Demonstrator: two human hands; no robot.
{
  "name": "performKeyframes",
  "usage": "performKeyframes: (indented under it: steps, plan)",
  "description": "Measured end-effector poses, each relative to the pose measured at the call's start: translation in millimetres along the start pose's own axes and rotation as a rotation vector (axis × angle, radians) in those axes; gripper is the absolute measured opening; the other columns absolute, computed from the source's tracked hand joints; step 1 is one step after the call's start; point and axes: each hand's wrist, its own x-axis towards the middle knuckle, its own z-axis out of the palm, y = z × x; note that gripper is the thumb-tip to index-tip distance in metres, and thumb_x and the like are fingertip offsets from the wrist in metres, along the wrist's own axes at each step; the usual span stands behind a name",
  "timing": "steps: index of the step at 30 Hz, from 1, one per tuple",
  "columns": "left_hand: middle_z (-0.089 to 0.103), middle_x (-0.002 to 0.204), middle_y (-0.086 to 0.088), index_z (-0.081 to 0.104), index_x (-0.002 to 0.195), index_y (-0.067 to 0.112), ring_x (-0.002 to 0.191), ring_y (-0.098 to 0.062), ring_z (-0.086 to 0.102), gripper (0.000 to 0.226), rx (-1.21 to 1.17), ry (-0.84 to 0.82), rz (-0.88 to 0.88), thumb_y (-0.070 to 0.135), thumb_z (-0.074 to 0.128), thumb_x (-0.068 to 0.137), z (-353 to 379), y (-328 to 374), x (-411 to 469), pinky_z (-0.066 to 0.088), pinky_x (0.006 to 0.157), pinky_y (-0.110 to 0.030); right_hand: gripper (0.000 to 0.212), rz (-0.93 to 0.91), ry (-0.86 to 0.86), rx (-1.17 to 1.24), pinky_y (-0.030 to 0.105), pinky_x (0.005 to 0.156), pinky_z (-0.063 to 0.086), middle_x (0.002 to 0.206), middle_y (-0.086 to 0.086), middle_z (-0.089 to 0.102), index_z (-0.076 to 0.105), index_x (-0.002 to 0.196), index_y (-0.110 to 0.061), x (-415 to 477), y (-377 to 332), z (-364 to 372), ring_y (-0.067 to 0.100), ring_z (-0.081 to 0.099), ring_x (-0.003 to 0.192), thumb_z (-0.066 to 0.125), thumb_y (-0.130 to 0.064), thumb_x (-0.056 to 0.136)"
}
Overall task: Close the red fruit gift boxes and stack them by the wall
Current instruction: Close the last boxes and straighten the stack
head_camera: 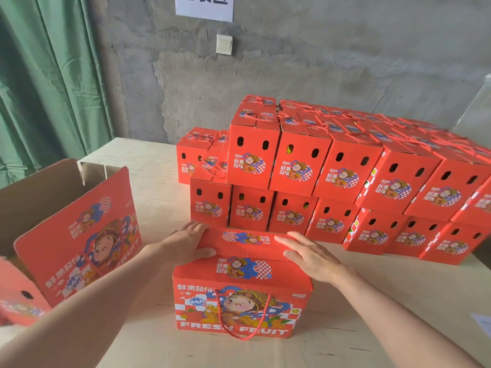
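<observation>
A red fruit gift box (239, 296) with a cartoon print and a red rope handle stands on the table right in front of me. Its top flaps (247, 244) lie folded down. My left hand (186, 240) presses flat on the left end of the top, fingers straight. At the right end of the top, my right hand (308, 254) lies flat too. Behind it, a stack of closed red boxes (332, 179) in two layers fills the table up to the grey wall (292, 62).
An open red box (77, 232) with raised flaps stands at the left, and part of another box (18, 301) shows at the left edge. A green curtain (45, 83) hangs at the far left. Bare wooden table (385, 301) lies to the right.
</observation>
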Motion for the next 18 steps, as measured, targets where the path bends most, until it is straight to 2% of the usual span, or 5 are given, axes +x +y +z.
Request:
performKeyframes:
  steps: [2, 5, 7, 13, 18]
  plan:
    - [0.016, 0.155, 0.0, 0.009, 0.151, 0.026, 0.143, -0.022, 0.012, 0.075, 0.077, -0.038, 0.026, 0.061, 0.037, 0.092, 0.1, 1.5, 1.5, 0.026, 0.114, -0.045, 0.051, -0.009, 0.02, -0.007, 0.037, 0.113, 0.024, 0.159, -0.01, 0.011, 0.016, 0.142, -0.058, 0.1, 0.2, 1.4, 0.017, 0.02, 0.144, 0.018, -0.064, 0.092]
    - [0.017, 0.153, 0.0, 0.005, 0.152, 0.033, 0.142, -0.022, 0.012, 0.068, 0.169, -0.013, 0.044, 0.059, 0.03, 0.094, 3.0, 0.9, 1.6, 0.028, 0.114, -0.045, 0.051, -0.025, 0.051, -0.014, 0.036, 0.112, 0.024, 0.157, -0.009, 0.016, 0.012, 0.14, -0.061, 0.2, -0.6, 3.8, 0.017, 0.021, 0.143, 0.017, -0.064, 0.089]
    - [0.019, 0.152, 0.0, 0.006, 0.151, 0.036, 0.141, -0.022, 0.013, 0.065, 0.187, 0.014, 0.046, 0.059, 0.029, 0.095, 4.9, 0.4, 1.1, 0.029, 0.113, -0.044, 0.049, -0.023, 0.065, -0.008, 0.036, 0.112, 0.023, 0.157, -0.007, 0.018, 0.009, 0.138, -0.061, 0.6, -0.7, 5.8, 0.018, 0.02, 0.143, 0.02, -0.062, 0.09]
    - [0.019, 0.152, 0.0, 0.004, 0.15, 0.04, 0.14, -0.022, 0.013, 0.063, 0.208, 0.025, 0.044, 0.059, 0.028, 0.095, 8.5, -0.9, 2.1, 0.03, 0.112, -0.043, 0.047, -0.018, 0.081, -0.002, 0.035, 0.112, 0.024, 0.155, -0.004, 0.021, 0.017, 0.143, -0.055, 1.5, -2.9, 7.1, 0.019, 0.02, 0.142, 0.029, -0.052, 0.098]
    - [0.019, 0.151, 0.0, 0.002, 0.149, 0.044, 0.139, -0.022, 0.012, 0.061, 0.219, 0.005, 0.054, 0.058, 0.027, 0.096, 6.6, -1.6, 2.1, 0.031, 0.11, -0.043, 0.044, -0.038, 0.066, -0.02, 0.036, 0.112, 0.023, 0.153, -0.003, 0.02, 0.016, 0.142, -0.059, 0.1, -7.6, 6.2, 0.017, 0.017, 0.142, 0.028, -0.045, 0.102]
